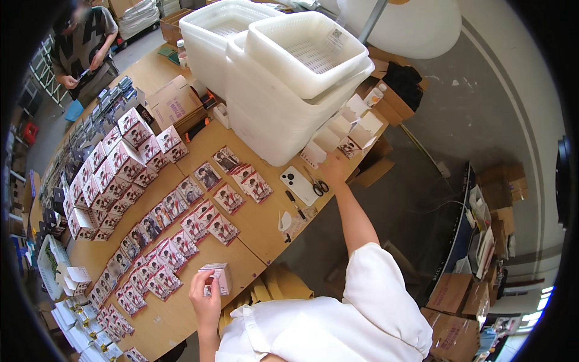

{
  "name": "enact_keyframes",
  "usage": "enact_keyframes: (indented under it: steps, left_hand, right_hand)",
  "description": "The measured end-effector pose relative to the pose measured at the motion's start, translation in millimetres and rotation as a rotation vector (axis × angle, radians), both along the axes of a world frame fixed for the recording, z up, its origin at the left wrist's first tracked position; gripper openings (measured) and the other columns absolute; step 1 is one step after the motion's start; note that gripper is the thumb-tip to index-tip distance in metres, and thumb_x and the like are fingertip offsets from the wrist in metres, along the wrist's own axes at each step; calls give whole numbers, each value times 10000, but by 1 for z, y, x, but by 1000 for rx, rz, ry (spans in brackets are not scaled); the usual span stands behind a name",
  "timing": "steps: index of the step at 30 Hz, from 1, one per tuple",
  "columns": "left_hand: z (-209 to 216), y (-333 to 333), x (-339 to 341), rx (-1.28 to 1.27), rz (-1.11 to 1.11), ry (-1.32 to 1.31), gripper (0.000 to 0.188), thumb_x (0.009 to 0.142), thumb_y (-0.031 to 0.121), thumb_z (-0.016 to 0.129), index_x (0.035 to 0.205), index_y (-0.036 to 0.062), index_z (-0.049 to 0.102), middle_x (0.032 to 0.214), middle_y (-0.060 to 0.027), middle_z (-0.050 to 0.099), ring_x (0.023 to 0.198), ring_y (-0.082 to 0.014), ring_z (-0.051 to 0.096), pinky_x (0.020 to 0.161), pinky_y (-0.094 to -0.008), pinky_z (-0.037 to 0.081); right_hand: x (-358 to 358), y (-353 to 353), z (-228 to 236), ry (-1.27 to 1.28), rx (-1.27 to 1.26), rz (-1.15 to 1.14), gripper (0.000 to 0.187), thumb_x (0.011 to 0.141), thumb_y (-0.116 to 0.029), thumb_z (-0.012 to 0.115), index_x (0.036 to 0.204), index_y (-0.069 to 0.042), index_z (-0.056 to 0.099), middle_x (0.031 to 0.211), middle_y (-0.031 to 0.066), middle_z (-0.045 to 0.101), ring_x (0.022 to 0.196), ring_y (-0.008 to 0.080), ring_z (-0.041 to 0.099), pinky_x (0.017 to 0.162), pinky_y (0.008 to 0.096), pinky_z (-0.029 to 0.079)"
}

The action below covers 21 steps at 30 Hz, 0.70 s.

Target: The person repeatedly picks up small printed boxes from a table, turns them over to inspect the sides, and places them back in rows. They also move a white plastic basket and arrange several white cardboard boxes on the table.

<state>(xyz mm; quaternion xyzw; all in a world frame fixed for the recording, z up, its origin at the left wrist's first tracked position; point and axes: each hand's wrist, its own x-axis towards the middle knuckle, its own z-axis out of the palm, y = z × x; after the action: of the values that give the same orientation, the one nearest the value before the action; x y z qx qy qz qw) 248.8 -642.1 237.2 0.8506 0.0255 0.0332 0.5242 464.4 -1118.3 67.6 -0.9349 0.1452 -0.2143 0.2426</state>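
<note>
Near the table's front edge, my left hand (pixel 206 298) grips a small pale pink printed box (pixel 221 279), its fingers bent over the near left side. My right hand (pixel 333 168) is stretched far out to the right, with fingers closed at the edge of a white open carton (pixel 319 148). A small printed box (pixel 349 146) stands beside that carton. Rows of flat printed packets (pixel 181 241) lie across the table between my hands and the stacked boxes. Below my right hand lie a white phone (pixel 301 184), black-handled scissors (pixel 320 187) and a black cutter knife (pixel 295 204).
Large white plastic baskets (pixel 265 114) stand stacked at the back of the table (pixel 250 232). Many printed boxes (pixel 114 175) are piled at the left. A cardboard box (pixel 175 102) sits behind them. Another person (pixel 84 48) stands at the far left. Cartons (pixel 452 295) fill the right side.
</note>
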Motion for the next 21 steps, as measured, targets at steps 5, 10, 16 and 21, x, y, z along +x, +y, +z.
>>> enact_keyframes:
  steps: [5,10,16,21]
  left_hand:
    - [6,-46,6,25,-100,41,249,804,-52,644,1050,-17,626,990,-120,610,819,-202,621,739,-310,513]
    - [4,-87,18,90,-285,29,813,670,69,820,1362,8,398,1302,-185,453,1143,-334,506,942,-410,447]
    - [-6,-151,34,139,-341,-119,1122,578,144,893,1434,-44,192,1362,-248,369,1242,-412,421,1081,-462,335]
    - [-12,-139,41,-137,-84,34,1054,605,58,824,1426,5,164,1350,-188,375,1250,-304,424,1075,-419,336]
  right_hand:
    - [-4,10,2,-81,116,-42,210,773,-100,741,904,23,632,884,176,536,835,314,573,718,387,478]
    - [-119,83,90,-281,162,64,215,743,-29,757,737,9,545,806,125,459,629,277,513,548,362,446]
    - [-210,160,154,-122,592,586,154,728,-78,804,843,-25,716,774,88,519,622,195,517,520,293,425]
    - [-121,69,143,-415,286,575,117,781,-15,659,886,-10,607,737,77,542,647,248,566,623,353,497]
